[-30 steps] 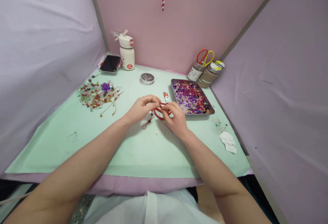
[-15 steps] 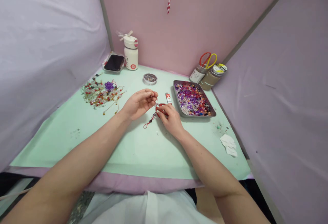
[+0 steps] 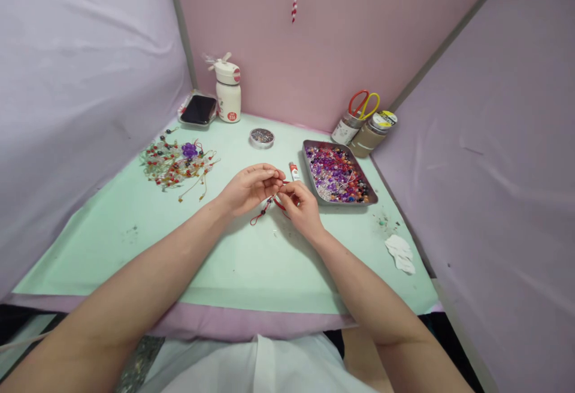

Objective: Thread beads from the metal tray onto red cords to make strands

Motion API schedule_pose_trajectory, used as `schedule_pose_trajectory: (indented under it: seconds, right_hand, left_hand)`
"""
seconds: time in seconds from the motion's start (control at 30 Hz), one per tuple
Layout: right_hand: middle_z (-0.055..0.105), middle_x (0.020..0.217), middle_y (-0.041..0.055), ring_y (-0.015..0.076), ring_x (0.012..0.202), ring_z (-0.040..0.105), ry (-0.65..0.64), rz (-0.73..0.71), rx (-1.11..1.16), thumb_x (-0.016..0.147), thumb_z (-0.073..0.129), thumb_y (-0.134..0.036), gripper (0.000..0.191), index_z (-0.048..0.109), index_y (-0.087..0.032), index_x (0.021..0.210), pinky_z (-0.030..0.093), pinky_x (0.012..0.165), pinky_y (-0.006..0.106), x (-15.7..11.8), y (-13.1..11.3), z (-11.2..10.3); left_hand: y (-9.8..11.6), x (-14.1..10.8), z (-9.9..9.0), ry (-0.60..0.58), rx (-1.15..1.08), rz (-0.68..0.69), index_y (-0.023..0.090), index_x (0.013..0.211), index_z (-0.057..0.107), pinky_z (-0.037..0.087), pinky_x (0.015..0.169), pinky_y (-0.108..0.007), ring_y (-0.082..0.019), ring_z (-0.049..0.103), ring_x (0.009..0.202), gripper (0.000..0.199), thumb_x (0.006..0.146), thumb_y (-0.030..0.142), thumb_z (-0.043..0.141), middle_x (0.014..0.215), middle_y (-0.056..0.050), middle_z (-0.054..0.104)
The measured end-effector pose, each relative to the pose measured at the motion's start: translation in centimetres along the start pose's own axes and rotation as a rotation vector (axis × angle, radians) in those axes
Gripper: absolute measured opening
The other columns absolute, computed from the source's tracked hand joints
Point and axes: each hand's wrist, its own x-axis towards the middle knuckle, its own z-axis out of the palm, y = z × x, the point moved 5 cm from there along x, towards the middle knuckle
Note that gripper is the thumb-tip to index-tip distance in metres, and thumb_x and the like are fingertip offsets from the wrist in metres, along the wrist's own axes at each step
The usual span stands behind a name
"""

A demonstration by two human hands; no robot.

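My left hand [image 3: 254,189] and my right hand [image 3: 302,206] meet above the middle of the table, fingertips almost touching. Both are closed in a pinch on a thin red cord, which the fingers largely hide. From below them a beaded strand [image 3: 263,211] with dark and clear beads hangs or lies toward me, ending in a red loop [image 3: 254,221]. Beneath my right fingers shows part of a red-handled tool [image 3: 279,203], perhaps scissors; the rest is covered. Just beyond my right hand lies a red-and-white lighter [image 3: 293,171].
A metal tray [image 3: 344,203] of mixed beads sits at the right, with a scissors jar [image 3: 345,131] and a brown jar [image 3: 369,139] behind it. Beaded strands [image 3: 173,165] pile up left. Also present: a round bead box [image 3: 262,138], white bottle [image 3: 229,102], phone [image 3: 199,109] and crumpled tissue [image 3: 400,254].
My hands have come closer together, the left fingers lowering and shifting right toward the right fingertips. The stretch of red cord seen between them is now mostly hidden.
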Motion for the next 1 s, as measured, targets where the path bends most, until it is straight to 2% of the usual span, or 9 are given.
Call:
schedule_pose_trajectory:
  seconds: [0.1, 0.2, 0.3, 0.47, 0.53, 0.6, 0.7, 0.8, 1.0]
  right_hand:
    - [0.061, 0.082, 0.0020, 0.0131, 0.069, 0.053, 0.042, 0.110, 0.049, 0.083, 0.055, -0.030, 0.012, 0.060, -0.020, 0.079, 0.043, 0.063, 0.027, 0.0, 0.6, 0.0]
    - [0.062, 0.087, 0.0028, 0.0127, 0.069, 0.054, 0.094, 0.198, 0.121, 0.081, 0.057, -0.034, 0.017, 0.059, -0.019, 0.090, 0.045, 0.063, 0.026, 0.0, 1.3, -0.1]
    - [0.063, 0.091, 0.0037, 0.0137, 0.074, 0.056, 0.084, 0.179, 0.154, 0.081, 0.059, -0.035, 0.020, 0.060, -0.020, 0.094, 0.047, 0.068, 0.027, 0.0, 1.3, 0.0]
    - [0.064, 0.082, 0.0023, 0.0144, 0.073, 0.057, 0.118, 0.198, 0.229, 0.081, 0.059, -0.036, 0.016, 0.063, -0.020, 0.081, 0.048, 0.069, 0.028, 0.0, 1.3, -0.4]
    - [0.064, 0.082, 0.0017, 0.0143, 0.074, 0.059, 0.155, 0.251, 0.324, 0.079, 0.061, -0.036, 0.016, 0.063, -0.020, 0.082, 0.048, 0.070, 0.028, 0.0, 1.6, -0.7]
    - [0.064, 0.079, 0.0009, 0.0133, 0.071, 0.059, 0.182, 0.300, 0.402, 0.077, 0.063, -0.036, 0.017, 0.062, -0.020, 0.082, 0.048, 0.068, 0.028, 0.1, 1.8, -0.8]
    - [0.064, 0.076, 0.0004, 0.0119, 0.066, 0.058, 0.203, 0.341, 0.458, 0.076, 0.065, -0.036, 0.017, 0.061, -0.019, 0.081, 0.048, 0.064, 0.027, 0.2, 1.8, -1.0]
    - [0.064, 0.074, 0.0005, 0.0120, 0.063, 0.057, 0.197, 0.356, 0.451, 0.076, 0.064, -0.038, 0.019, 0.060, -0.020, 0.081, 0.048, 0.061, 0.026, 0.2, 1.8, -1.0]
    - [0.063, 0.070, 0.0006, 0.0130, 0.063, 0.057, 0.179, 0.380, 0.423, 0.077, 0.063, -0.042, 0.023, 0.061, -0.020, 0.079, 0.048, 0.059, 0.027, 0.2, 2.2, -1.1]
  left_hand:
    - [-0.1, 0.2, -0.5, 0.046, -0.007, 0.019, 0.011, 0.074, 0.066, 0.047, 0.071, -0.022, -0.009, 0.058, 0.071, 0.006, 0.071, 0.016, 0.069, 0.082, -0.005, 0.066]
    - [-0.3, 0.3, -0.6, 0.066, 0.001, 0.020, 0.012, 0.074, 0.066, 0.047, 0.072, -0.022, -0.008, 0.058, 0.071, 0.007, 0.070, 0.017, 0.070, 0.081, -0.004, 0.066]
    - [-0.6, 0.2, -0.2, 0.043, 0.040, -0.009, 0.011, 0.074, 0.067, 0.047, 0.073, -0.022, -0.009, 0.058, 0.072, 0.009, 0.069, 0.018, 0.071, 0.079, -0.005, 0.066]
    - [-1.1, 0.3, -0.3, 0.082, 0.146, -0.020, 0.012, 0.080, 0.070, 0.048, 0.078, -0.026, -0.012, 0.061, 0.076, 0.016, 0.072, 0.025, 0.070, 0.083, -0.007, 0.068]
    - [-1.2, 0.5, -0.9, 0.150, 0.299, 0.019, 0.014, 0.085, 0.070, 0.048, 0.078, -0.028, -0.013, 0.061, 0.077, 0.019, 0.073, 0.029, 0.069, 0.084, -0.006, 0.068]
    - [-1.1, 0.6, -1.4, 0.206, 0.565, 0.083, 0.016, 0.084, 0.070, 0.047, 0.076, -0.029, -0.015, 0.061, 0.076, 0.018, 0.071, 0.029, 0.070, 0.084, -0.006, 0.068]
    - [-1.4, 0.8, -1.4, 0.157, 0.906, 0.133, 0.016, 0.079, 0.071, 0.045, 0.072, -0.029, -0.017, 0.059, 0.077, 0.016, 0.069, 0.028, 0.070, 0.086, -0.006, 0.069]
    - [-2.1, 0.9, -1.3, 0.089, 1.002, 0.107, 0.016, 0.079, 0.071, 0.043, 0.068, -0.029, -0.017, 0.059, 0.075, 0.016, 0.069, 0.028, 0.067, 0.087, -0.007, 0.069]
    - [-2.5, 1.2, -2.3, 0.128, 1.031, 0.118, 0.017, 0.073, 0.069, 0.040, 0.062, -0.028, -0.015, 0.054, 0.063, 0.014, 0.071, 0.029, 0.064, 0.073, -0.003, 0.068]
